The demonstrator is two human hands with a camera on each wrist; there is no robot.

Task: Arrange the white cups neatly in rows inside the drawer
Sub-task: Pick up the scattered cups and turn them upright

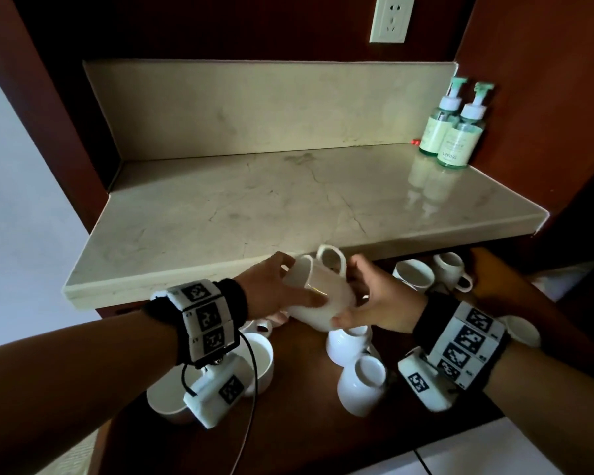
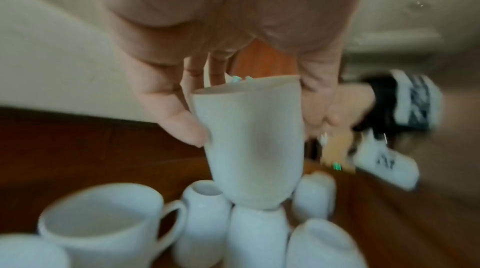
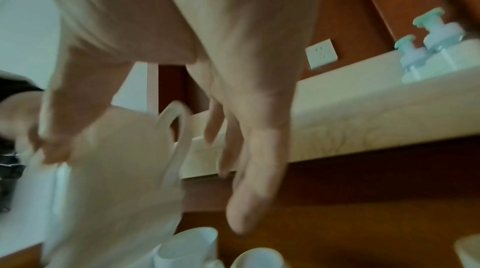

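Observation:
Both hands meet at one white cup [image 1: 318,298], tilted in the air above the open drawer [image 1: 302,399] with its handle up. My left hand [image 1: 271,289] grips the cup [image 2: 249,138], thumb across the near side and fingers behind. My right hand [image 1: 371,303] is at the cup's [image 3: 116,169] other end. Its thumb lies on the cup wall, while its fingers [image 3: 249,169] stretch out straight past the handle. Below, several more white cups lie unordered in the drawer: two wide ones upright at the left [image 1: 259,358], two upside down in the middle [image 1: 362,382], and others at the right [image 1: 414,274].
A marble counter [image 1: 254,207] juts out just above the drawer's back, close over the held cup. Two green pump bottles [image 1: 453,132] stand at its right rear corner. Dark wood panels close in both sides, and a wall socket [image 1: 391,17] sits high up.

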